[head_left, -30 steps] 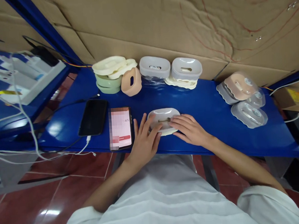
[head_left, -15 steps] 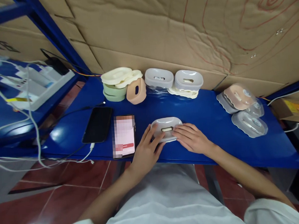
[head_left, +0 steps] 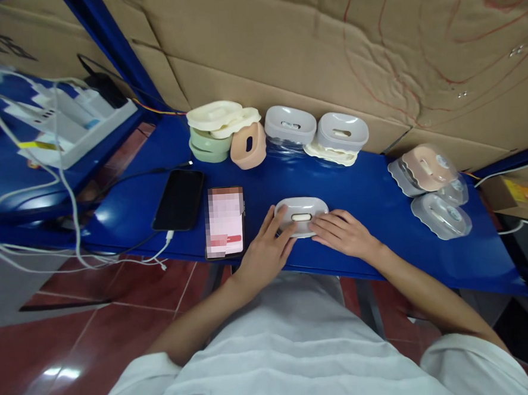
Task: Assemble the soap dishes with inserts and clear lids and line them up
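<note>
A light grey oval soap dish (head_left: 287,211) with a slot in its middle rests near the front edge of the blue table (head_left: 362,197). My left hand (head_left: 267,251) grips its left end, fingers over the rim and thumb at the front. From the right, my right hand (head_left: 344,234) holds the other end, its fingers close together on the rim. Something pale shows through the slot. The dish's underside is hidden.
A lit phone (head_left: 225,223) and a dark phone (head_left: 178,200) lie to the left. Behind stand cream lids (head_left: 214,114), green dishes (head_left: 210,150), an orange dish (head_left: 248,148) and grey dishes (head_left: 343,130). Clear-lidded pieces (head_left: 439,213) sit right; a power strip (head_left: 99,136) is far left.
The camera view has shifted, so the table things appear a little higher and farther right. Both hands keep nearly the same hold on the grey soap dish.
</note>
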A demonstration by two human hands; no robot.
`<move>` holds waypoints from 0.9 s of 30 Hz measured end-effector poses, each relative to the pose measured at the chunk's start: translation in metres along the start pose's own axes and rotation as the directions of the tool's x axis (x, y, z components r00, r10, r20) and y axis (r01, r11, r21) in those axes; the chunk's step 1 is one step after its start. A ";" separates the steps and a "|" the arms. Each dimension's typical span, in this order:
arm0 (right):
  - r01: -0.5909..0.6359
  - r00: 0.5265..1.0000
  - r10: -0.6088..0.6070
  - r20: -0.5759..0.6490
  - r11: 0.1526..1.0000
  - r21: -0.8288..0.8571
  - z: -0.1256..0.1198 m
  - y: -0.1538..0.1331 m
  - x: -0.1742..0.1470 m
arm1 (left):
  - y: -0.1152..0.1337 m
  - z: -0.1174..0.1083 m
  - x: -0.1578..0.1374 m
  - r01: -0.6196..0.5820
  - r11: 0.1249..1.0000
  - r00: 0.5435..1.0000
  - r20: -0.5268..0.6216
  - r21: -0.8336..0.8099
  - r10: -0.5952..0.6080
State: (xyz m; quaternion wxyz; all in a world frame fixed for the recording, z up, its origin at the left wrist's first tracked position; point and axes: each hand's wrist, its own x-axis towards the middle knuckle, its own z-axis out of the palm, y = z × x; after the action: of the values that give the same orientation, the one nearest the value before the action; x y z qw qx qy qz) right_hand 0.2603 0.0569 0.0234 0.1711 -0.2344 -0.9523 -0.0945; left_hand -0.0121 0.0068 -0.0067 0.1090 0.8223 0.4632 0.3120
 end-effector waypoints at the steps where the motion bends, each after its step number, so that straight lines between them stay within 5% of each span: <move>1: 0.011 1.000 -0.010 -0.003 0.999 0.036 -0.002 0.003 0.001 | 0.000 0.000 0.000 -0.006 1.000 1.000 0.010 0.008 0.006; 5: 0.041 0.999 -0.038 -0.021 0.984 0.172 -0.014 0.023 0.033 | 0.000 0.000 0.000 -0.038 0.999 0.999 0.026 0.034 0.037; 8: -0.036 0.999 0.038 -0.030 0.996 0.076 -0.013 0.039 0.089 | 0.001 0.000 0.001 -0.024 1.000 0.999 0.031 0.020 0.024; 13: -0.027 0.996 0.043 0.083 0.981 -0.191 0.025 0.044 0.196 | 0.000 0.000 0.002 -0.016 1.000 0.999 0.037 -0.026 0.017; 16: -0.018 0.985 0.059 0.162 0.970 -0.244 0.049 0.043 0.232 | -0.001 0.000 0.001 -0.021 0.999 0.999 0.032 -0.033 0.022; 20: 0.018 0.974 0.033 0.222 0.974 -0.225 0.047 0.044 0.226 | -0.001 0.000 0.001 -0.023 0.999 0.999 0.038 -0.030 0.025; 27: 0.007 0.989 -0.013 0.150 0.999 0.042 0.006 0.056 0.119 | 0.000 -0.003 0.001 -0.109 0.994 0.992 0.057 -0.009 0.109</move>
State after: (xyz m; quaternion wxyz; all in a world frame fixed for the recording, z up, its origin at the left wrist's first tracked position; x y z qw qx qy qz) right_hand 0.1864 0.1561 0.0675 0.1032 -0.2323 -0.9654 -0.0579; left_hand -0.0137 0.0068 -0.0041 0.1074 0.8547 0.4133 0.2952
